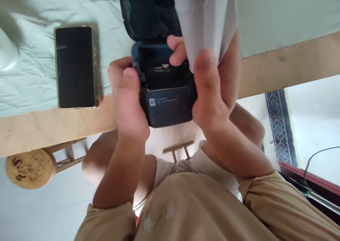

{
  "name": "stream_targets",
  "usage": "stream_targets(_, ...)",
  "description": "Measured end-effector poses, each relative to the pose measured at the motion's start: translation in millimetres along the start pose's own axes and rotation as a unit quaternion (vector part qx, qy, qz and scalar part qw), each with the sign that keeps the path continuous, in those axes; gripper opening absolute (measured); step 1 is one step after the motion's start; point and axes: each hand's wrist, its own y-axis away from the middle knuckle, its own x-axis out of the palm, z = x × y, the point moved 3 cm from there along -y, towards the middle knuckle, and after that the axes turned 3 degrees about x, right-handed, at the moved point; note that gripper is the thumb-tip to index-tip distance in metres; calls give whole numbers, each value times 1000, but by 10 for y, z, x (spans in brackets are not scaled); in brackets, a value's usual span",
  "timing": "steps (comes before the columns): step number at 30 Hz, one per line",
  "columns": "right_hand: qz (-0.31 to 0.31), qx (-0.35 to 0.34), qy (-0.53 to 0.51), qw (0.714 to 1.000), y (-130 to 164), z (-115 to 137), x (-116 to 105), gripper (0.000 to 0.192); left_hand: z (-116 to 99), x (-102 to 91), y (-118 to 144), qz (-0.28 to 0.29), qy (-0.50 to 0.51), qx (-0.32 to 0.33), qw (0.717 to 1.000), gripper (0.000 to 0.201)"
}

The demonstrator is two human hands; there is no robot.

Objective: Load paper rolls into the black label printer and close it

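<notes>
A dark label printer [170, 106] with a Bluetooth mark on its front sits at the table's near edge, its lid [151, 14] swung up. Its inner bay shows a small printed sticker and no roll inside. My left hand [126, 96] is wrapped round the printer's left side, thumb on the rim. Above the bay's right part, my right hand [212, 81] grips a roll of white paper [203, 21], thumb on the near side. The roll hides part of the lid, and the right hand covers the printer's right side.
A phone [75, 67] with a dark screen lies left of the printer on the pale green cloth [108, 28]. A white rounded object [6, 51] is at the far left. Below the wooden table edge [265, 67] stands a round wooden stool [30, 168]. A thin cable hangs at the right.
</notes>
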Motion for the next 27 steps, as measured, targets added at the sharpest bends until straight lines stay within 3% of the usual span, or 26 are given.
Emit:
stream_targets(2, -17, 40, -11, 999, 3, 158, 1, 23, -44, 89, 34, 18, 110, -19, 994, 17)
stream_targets(4, -7, 42, -48, 998, 2, 276, -29, 38, -44, 145, 48, 52, 150, -71, 985, 11)
stream_targets(7, 67, -12, -30, 997, -26, 305, -124, 25, 12, 162, 47, 106, 167, -129, 972, 17)
stream_targets(10, 125, -99, 102, 982, -71, 243, -253, 21, 66, 159, 50, 162, 217, -121, 955, 30)
stream_targets(13, 146, -161, 237, 947, -99, 231, -340, 24, 100, 155, 68, 194, 255, -110, 941, 38)
stream_targets(19, 154, -135, 343, 917, -88, 320, -353, 27, 94, 124, 93, 218, 257, -121, 934, 46)
stream_targets(24, 164, -162, 402, 886, -68, 409, -350, 28, 36, 84, 87, 228, 234, -106, 939, 45)
stream_targets(27, 157, -135, 410, 888, -69, 385, -365, 28, -1, 43, 56, 223, 198, -82, 951, 48)
